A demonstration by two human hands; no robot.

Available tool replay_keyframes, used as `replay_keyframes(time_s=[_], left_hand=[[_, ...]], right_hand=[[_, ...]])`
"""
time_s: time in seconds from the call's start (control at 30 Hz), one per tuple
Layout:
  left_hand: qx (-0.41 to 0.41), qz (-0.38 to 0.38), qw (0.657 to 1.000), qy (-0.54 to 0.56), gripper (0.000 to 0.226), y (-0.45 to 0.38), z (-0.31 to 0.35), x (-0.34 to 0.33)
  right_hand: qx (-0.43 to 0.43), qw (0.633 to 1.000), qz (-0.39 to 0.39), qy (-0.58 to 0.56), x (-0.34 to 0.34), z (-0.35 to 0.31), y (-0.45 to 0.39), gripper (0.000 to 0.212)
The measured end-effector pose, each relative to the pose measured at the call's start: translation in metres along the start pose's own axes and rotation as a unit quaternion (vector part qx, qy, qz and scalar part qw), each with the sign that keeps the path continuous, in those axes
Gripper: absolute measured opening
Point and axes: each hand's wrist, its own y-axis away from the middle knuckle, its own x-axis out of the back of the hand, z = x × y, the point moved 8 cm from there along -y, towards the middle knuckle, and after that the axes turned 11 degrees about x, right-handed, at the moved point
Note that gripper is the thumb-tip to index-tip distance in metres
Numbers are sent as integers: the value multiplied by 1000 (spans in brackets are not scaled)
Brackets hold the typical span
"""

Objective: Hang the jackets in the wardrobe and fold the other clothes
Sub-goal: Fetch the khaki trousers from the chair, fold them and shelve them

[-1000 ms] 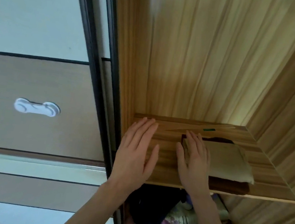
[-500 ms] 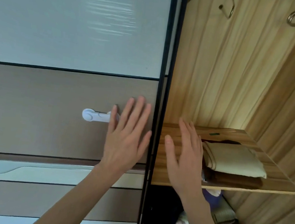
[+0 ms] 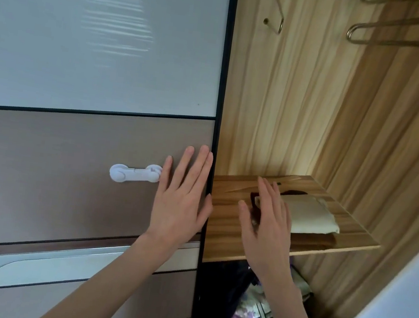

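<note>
Head view: left hand (image 3: 181, 197) lies flat, fingers straight, against the brown panel of the sliding wardrobe door (image 3: 68, 181), fingertips at the door's dark edge, just beside the white child-lock latch (image 3: 135, 174). Right hand (image 3: 266, 226) is flat too, fingers straight and released, raised in front of the wooden shelf (image 3: 231, 230); cannot tell whether it touches the door edge or the shelf. Neither hand holds anything.

On the shelf: a folded beige garment (image 3: 309, 216) stacked on a folded dark brown one (image 3: 309, 240), both resting squarely near the shelf's right part. Above, bare metal hangers (image 3: 403, 29) hang near the top of the wardrobe, with no jacket on them in view. Below the shelf, a dark jumble of clothes and bags (image 3: 243, 308), details unclear.

Judgement: the folded stack looks stowed, and the hands appear occupied with the door. The jackets are not in view. Next move likely calls for a sideways push with the flat left palm, right hand clear of the door's edge.
</note>
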Motion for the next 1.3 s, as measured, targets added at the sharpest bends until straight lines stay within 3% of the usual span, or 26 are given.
replay_keyframes(time_s=[0.47,0.67,0.9,1.03,1.3], left_hand=[[-70,-12,997,37,78,-20,100,-12],[2,59,996,73,72,-8,41,8],[52,85,995,9,69,5,-12,5],[5,61,998,-13,68,-1,15,-11],[-2,49,999,-13,71,-17,90,-41]], right_hand=[[5,999,16,28,25,47,-2,63],[93,992,31,76,24,13,-14,62],[183,972,-14,144,-15,-23,-30,62],[132,977,5,170,-19,9,-36,65],[107,974,23,200,21,97,-45,68]])
